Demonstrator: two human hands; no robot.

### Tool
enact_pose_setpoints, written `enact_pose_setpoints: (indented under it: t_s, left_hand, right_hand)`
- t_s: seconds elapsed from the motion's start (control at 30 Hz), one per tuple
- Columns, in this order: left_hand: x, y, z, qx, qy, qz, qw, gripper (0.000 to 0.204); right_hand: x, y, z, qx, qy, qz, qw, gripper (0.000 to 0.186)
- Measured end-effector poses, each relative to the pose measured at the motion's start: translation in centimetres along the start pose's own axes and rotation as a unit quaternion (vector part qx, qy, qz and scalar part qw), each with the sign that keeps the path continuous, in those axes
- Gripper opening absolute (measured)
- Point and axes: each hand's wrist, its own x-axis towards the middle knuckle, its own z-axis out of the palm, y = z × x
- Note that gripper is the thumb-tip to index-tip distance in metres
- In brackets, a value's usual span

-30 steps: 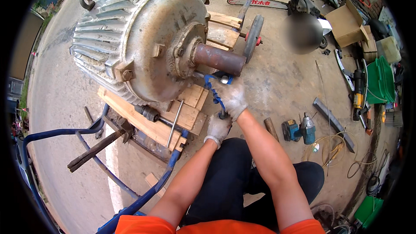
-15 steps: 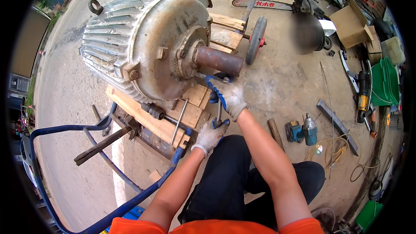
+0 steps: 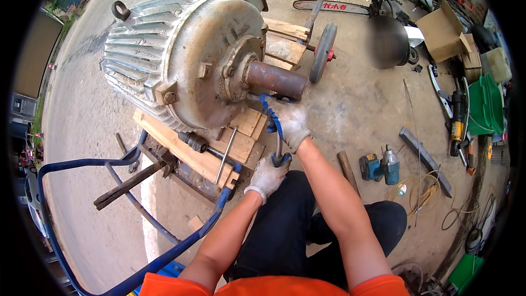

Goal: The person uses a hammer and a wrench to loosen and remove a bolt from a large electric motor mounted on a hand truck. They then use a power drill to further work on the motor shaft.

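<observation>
A large grey finned electric motor (image 3: 189, 71) lies on wooden planks, its rusty shaft (image 3: 276, 78) pointing right. Just below the shaft, my gloved right hand (image 3: 293, 121) is closed round the head end of a metal wrench (image 3: 280, 146). A short steel bar runs from there toward the motor's end cover; my fingers hide the joint. Lower down, my gloved left hand (image 3: 268, 178) is wrapped round the wrench's dark handle end, close to my knee. A loose steel rod (image 3: 226, 154) rests on the planks left of my hands.
A blue tube cart frame (image 3: 219, 205) with a wheel (image 3: 324, 52) carries the planks. A wooden-handled hammer (image 3: 131, 185) lies at left. On the floor at right are a cordless impact wrench (image 3: 391, 165), a metal bar (image 3: 426, 160), a chainsaw (image 3: 339, 6) and a green crate (image 3: 485, 107).
My left hand and the wrench's handle end have shifted slightly to the right. The right hand stays below the shaft, and the motor has not moved.
</observation>
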Motion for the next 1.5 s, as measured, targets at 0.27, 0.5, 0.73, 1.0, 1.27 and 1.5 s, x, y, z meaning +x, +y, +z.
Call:
enact_pose_setpoints:
  t_s: [0.27, 0.5, 0.73, 1.0, 1.27, 1.5]
  left_hand:
    - [-2.0, 1.3, -3.0, -0.080, -0.110, -0.060, 0.989, 0.037]
    - [-5.2, 14.8, -14.4, 0.150, -0.016, 0.256, 0.955, 0.038]
    - [1.9, 21.5, -27.4, 0.418, 0.158, 0.447, 0.774, 0.050]
    - [4.9, 17.1, -29.4, 0.364, 0.137, 0.495, 0.777, 0.053]
    - [4.8, 18.0, -29.7, 0.332, 0.110, 0.455, 0.819, 0.061]
    - [4.6, 19.0, -29.7, 0.382, 0.109, 0.456, 0.796, 0.050]
  right_hand:
    - [-1.3, -1.1, 0.6, 0.092, 0.025, 0.086, 0.992, 0.028]
    - [-1.7, -0.1, 0.8, -0.101, 0.062, -0.020, 0.993, 0.047]
    - [1.2, 3.8, -1.6, -0.258, 0.019, -0.317, 0.912, 0.054]
    - [-0.5, 1.7, -0.6, -0.228, 0.038, -0.091, 0.969, 0.045]
    - [1.5, 4.4, 0.1, -0.018, 0.059, -0.148, 0.987, 0.040]
    - [2.2, 7.0, -0.2, 0.240, 0.057, -0.036, 0.969, 0.040]
